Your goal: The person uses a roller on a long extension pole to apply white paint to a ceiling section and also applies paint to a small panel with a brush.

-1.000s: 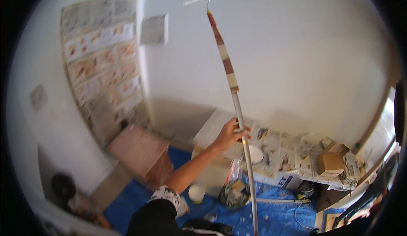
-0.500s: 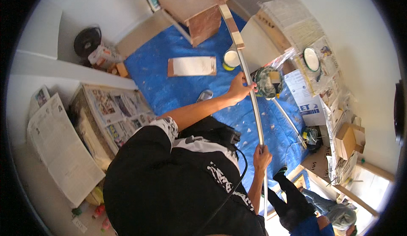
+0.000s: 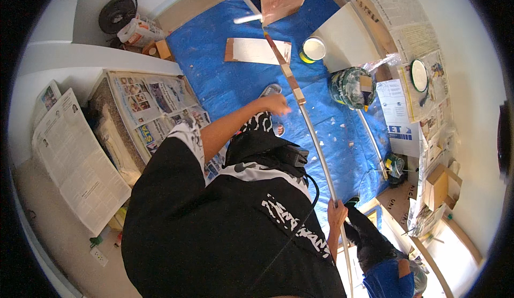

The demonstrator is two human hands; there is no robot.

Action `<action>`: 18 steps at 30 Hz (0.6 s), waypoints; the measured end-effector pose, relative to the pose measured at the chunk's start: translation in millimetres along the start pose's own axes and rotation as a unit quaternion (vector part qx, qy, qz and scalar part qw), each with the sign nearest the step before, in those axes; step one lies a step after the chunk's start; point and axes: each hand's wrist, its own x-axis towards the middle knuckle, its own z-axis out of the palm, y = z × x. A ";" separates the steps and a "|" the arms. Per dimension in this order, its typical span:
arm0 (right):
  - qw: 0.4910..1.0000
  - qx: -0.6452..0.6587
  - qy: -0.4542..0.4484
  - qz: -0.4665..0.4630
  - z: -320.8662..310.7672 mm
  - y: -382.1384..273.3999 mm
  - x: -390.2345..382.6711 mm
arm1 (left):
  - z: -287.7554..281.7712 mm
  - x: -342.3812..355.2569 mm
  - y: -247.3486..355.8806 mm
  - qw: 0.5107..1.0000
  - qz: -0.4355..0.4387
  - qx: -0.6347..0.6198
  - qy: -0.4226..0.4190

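Note:
My right hand is wrapped round a long metal pole at the lower right. The pole slants up and away, with wooden pieces along its far part. At its far end is what looks like a white paint roller, beside a pinkish-brown box-like piece. To the left of the pole and apart from it, my left hand is smeared by motion, so its fingers are unclear. Past it lies a white board with brown ends, partly crossed by the pole's far part.
Blue sheeting covers the floor. An open paint tub and a splattered bucket stand right of the pole. Another pole lies further right. Newspaper covers a ledge at left. A co-worker in blue is at lower right.
My left hand has come off the pole and moved left. The pole's far end has swung nearer and left, bringing the white roller into view. My right hand keeps its hold.

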 end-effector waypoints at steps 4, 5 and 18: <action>0.999 -0.017 -0.037 0.017 60.5 -25.9 12.7 | 8.1 -26.0 -160.6 0.944 -0.057 0.071 0.316; 0.998 -0.015 -0.060 0.033 82.5 -27.0 4.6 | 9.4 -51.1 -168.6 0.954 -0.115 -0.031 0.276; 0.990 0.035 -0.125 0.056 206.2 -87.9 20.3 | 73.2 -203.0 -307.6 0.928 -0.252 -0.187 0.201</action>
